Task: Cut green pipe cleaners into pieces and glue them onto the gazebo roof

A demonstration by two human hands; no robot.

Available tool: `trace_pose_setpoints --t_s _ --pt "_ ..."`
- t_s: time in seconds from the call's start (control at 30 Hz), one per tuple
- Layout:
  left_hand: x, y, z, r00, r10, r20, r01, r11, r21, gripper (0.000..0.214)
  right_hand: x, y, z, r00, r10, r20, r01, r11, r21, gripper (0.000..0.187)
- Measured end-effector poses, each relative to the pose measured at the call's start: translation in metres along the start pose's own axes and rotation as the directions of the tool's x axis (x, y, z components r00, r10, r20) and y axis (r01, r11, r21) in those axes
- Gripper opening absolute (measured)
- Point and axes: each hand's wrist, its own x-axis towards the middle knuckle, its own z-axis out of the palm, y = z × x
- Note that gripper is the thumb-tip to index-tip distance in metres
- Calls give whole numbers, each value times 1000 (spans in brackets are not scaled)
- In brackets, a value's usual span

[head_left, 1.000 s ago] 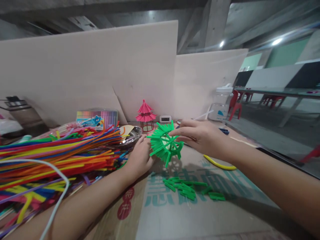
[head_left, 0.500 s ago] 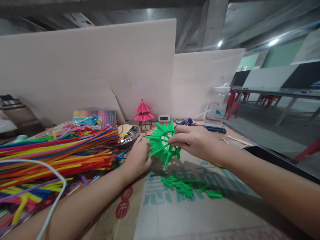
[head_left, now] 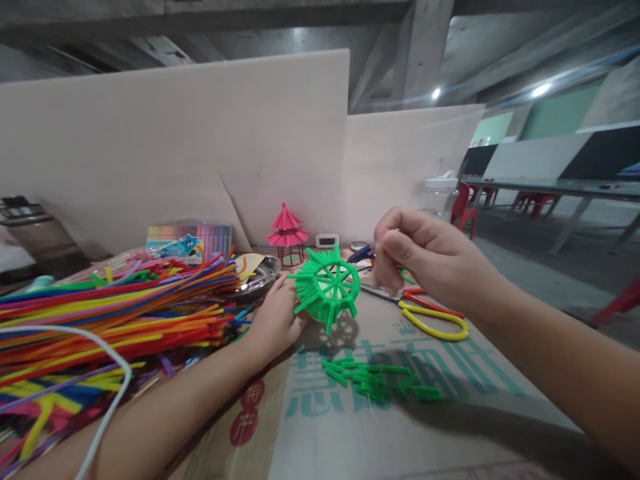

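My left hand [head_left: 278,312] is closed on the near-left side of a green pipe-cleaner wheel [head_left: 333,288], whose spoked ring faces me and whose short strips fan outward. Its fingertips are partly hidden behind the wheel. Off to the right, my right hand [head_left: 415,248] is raised with its fingers curled and pinched; whatever they hold is hidden. A small green bit [head_left: 408,277] shows just below those fingers, and I cannot tell whether it is held. Scissors [head_left: 434,320] with yellow and red handles lie under the right hand. Cut green pipe-cleaner pieces [head_left: 370,379] are scattered on the cardboard [head_left: 320,440].
Bundles of coloured pipe cleaners [head_left: 115,300] fill the left side, crossed by a white cable [head_left: 113,357]. Behind stand a pink pagoda model [head_left: 287,230], a small digital timer [head_left: 327,241], a metal bowl [head_left: 260,277], a marker set [head_left: 190,240] and a clear bottle [head_left: 440,197].
My right hand has left the green wheel and moved right and upward, uncovering the wheel's spokes and the scissors. My left hand still holds the wheel, which is turned slightly more toward me.
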Motion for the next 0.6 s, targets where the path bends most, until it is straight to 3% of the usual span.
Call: trace_pose_setpoints --t_s 0.17,0.37,0.6 --pt "0 -1 1 999 -38 19 38 999 -18 32 -1 -5 -4 997 -43 -66 32 986 -162 38" --pt "-1 -1 1 1000 -6 8 6 1000 8 32 -2 5 2 996 -92 -19 79 927 -367 9" --pt "-4 2 -1 997 64 -38 -60 994 97 24 -6 24 19 977 -114 182 213 621 -754 19"
